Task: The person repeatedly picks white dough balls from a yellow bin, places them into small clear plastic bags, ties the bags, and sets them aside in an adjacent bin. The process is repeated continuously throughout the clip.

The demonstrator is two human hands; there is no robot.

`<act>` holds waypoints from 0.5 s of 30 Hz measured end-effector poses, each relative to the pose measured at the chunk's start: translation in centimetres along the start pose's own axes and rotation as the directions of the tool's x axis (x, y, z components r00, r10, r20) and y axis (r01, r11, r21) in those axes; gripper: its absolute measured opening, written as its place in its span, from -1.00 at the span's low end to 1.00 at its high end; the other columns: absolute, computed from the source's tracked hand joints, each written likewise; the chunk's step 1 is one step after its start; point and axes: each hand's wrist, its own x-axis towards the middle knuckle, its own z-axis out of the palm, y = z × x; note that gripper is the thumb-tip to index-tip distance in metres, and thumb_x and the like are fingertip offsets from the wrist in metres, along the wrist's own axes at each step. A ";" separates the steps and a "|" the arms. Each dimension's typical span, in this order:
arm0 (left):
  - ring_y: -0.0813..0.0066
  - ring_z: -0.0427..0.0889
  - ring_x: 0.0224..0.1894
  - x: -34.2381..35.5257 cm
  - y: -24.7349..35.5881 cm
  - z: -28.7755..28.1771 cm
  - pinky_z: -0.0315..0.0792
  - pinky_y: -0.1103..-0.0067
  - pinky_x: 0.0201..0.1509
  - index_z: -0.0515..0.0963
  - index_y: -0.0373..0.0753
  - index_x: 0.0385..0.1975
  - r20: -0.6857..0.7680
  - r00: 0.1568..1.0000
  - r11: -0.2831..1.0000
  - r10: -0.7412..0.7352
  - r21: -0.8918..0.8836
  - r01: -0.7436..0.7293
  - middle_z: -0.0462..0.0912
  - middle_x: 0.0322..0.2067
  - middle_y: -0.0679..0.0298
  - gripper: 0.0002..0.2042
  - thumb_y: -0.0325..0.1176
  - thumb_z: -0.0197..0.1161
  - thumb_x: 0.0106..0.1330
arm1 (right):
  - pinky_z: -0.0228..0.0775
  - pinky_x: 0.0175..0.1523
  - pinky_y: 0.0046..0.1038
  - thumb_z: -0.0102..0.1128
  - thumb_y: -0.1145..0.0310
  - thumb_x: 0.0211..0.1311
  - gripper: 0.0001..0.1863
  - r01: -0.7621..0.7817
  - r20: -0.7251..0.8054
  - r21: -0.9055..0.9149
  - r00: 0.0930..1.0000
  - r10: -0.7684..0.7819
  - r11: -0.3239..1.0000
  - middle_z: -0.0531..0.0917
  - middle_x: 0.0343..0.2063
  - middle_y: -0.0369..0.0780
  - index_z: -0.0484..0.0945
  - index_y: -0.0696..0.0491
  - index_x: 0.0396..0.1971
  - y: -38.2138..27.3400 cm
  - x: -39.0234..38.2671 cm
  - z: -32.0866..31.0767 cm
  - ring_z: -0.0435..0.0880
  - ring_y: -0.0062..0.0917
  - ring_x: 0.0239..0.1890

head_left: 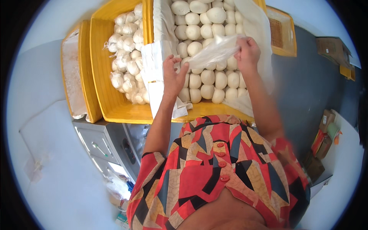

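Observation:
My right hand [247, 53] is closed on one end of a thin clear plastic bag [216, 51]. The bag stretches leftward above a cloth-lined crate of white steamed buns [207, 76], which sit in close rows. At the bag's other end is my left hand [175, 74], its thumb and fingers apart and nothing visible in its grasp. White flat sheets or bags [157, 92] lie beside my left wrist, over the wall between two crates. In the yellow crate on the left [111, 109], several buns in tied clear bags [128, 57] are heaped.
A pale cloth [260, 57] drapes over the bun crate's right side. Another yellow crate [73, 73] stands at the far left, and one [285, 34] lies beyond on the right. A grey metal cabinet [101, 143] is below the left crates. Cardboard boxes [331, 50] sit along the right.

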 end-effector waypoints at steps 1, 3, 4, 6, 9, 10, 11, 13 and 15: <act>0.23 0.43 0.08 0.2 1.6 0.6 0.41 0.45 0.04 0.47 -0.27 -0.14 -0.046 0.991 0.987 0.123 0.106 -0.117 0.35 0.12 0.02 -0.73 -0.41 0.30 0.18 | 0.24 -0.57 -0.71 0.24 0.49 0.11 -0.89 0.071 0.032 -0.141 0.997 -0.067 0.987 0.51 -0.62 -0.37 0.47 0.08 -0.51 -0.2 -0.4 1.0 0.43 -0.75 -0.63; 0.17 0.44 0.06 0.6 4.9 2.1 0.42 0.42 0.02 0.48 -0.26 -0.12 -0.049 0.949 0.931 0.310 0.216 -0.293 0.36 0.09 0.01 -0.68 -0.47 0.30 0.11 | 0.23 -0.56 -0.70 0.23 0.51 0.10 -0.88 0.387 0.287 -0.390 0.913 -0.289 0.835 0.46 -0.67 -0.45 0.45 0.10 -0.52 0.4 -1.8 3.1 0.38 -0.80 -0.64; 0.13 0.45 0.04 0.9 6.5 2.7 0.44 0.41 0.00 0.50 -0.26 -0.14 -0.028 0.927 0.907 0.374 0.220 -0.359 0.38 0.06 0.00 -0.68 -0.50 0.30 0.05 | 0.23 -0.55 -0.70 0.22 0.52 0.09 -0.89 0.431 0.416 -0.429 0.874 -0.249 0.794 0.46 -0.68 -0.46 0.44 0.10 -0.52 0.0 -2.9 3.9 0.38 -0.81 -0.63; 0.10 0.48 -0.02 1.9 6.4 3.0 0.45 0.40 -0.05 0.52 -0.26 -0.21 0.003 0.910 0.886 0.415 0.225 -0.405 0.42 -0.01 0.01 -0.69 -0.56 0.28 -0.01 | 0.24 -0.54 -0.70 0.21 0.55 0.07 -0.89 0.470 0.592 -0.528 0.801 -0.090 0.707 0.45 -0.67 -0.47 0.43 0.11 -0.52 -1.0 -4.3 4.6 0.38 -0.83 -0.62; 0.16 0.57 -0.20 2.9 2.2 1.9 0.47 0.43 -0.15 0.58 -0.26 -0.37 0.008 0.957 0.940 0.289 0.189 -0.285 0.54 -0.19 0.10 -0.78 -0.67 0.20 -0.03 | 0.25 -0.55 -0.67 0.26 0.48 0.11 -0.83 0.382 0.580 -0.515 0.815 -0.016 0.767 0.46 -0.65 -0.45 0.43 0.12 -0.55 -2.4 -4.8 3.7 0.38 -0.81 -0.63; 0.21 0.57 -0.22 2.9 1.7 1.2 0.47 0.46 -0.17 0.57 -0.27 -0.34 0.011 0.966 0.947 0.257 0.198 -0.254 0.54 -0.22 0.12 -0.77 -0.67 0.20 -0.01 | 0.25 -0.55 -0.66 0.27 0.46 0.12 -0.81 0.342 0.564 -0.493 0.826 -0.006 0.800 0.46 -0.64 -0.44 0.42 0.13 -0.56 -2.4 -4.2 2.7 0.38 -0.81 -0.63; 0.25 0.58 -0.25 2.7 1.3 0.4 0.47 0.49 -0.18 0.57 -0.27 -0.31 0.012 0.975 0.952 0.222 0.211 -0.220 0.55 -0.25 0.13 -0.76 -0.67 0.20 0.00 | 0.34 -0.45 -0.64 0.33 0.37 0.12 -0.81 0.203 0.540 -0.604 0.815 0.209 0.770 0.52 -0.58 -0.40 0.51 0.14 -0.47 -2.6 -2.6 1.2 0.44 -0.78 -0.54; 0.33 0.58 -0.31 1.6 1.2 -0.3 0.47 0.52 -0.22 0.56 -0.28 -0.29 -0.003 0.987 0.972 0.159 0.178 -0.156 0.57 -0.32 0.16 -0.77 -0.66 0.21 0.03 | 0.41 -0.35 -0.59 0.35 0.33 0.11 -0.79 0.189 0.476 -0.680 0.848 0.231 0.708 0.58 -0.54 -0.35 0.56 0.13 -0.35 -1.9 0.4 0.3 0.50 -0.72 -0.47; 0.37 0.58 -0.38 0.1 1.6 0.1 0.46 0.54 -0.26 0.55 -0.30 -0.31 -0.040 0.996 0.993 0.083 0.090 -0.079 0.58 -0.40 0.17 -0.80 -0.64 0.23 0.05 | 0.46 -0.22 -0.50 0.35 0.31 0.09 -0.74 0.346 0.489 -0.757 0.862 0.130 0.555 0.63 -0.47 -0.27 0.59 0.11 -0.25 -1.8 4.3 0.6 0.58 -0.57 -0.37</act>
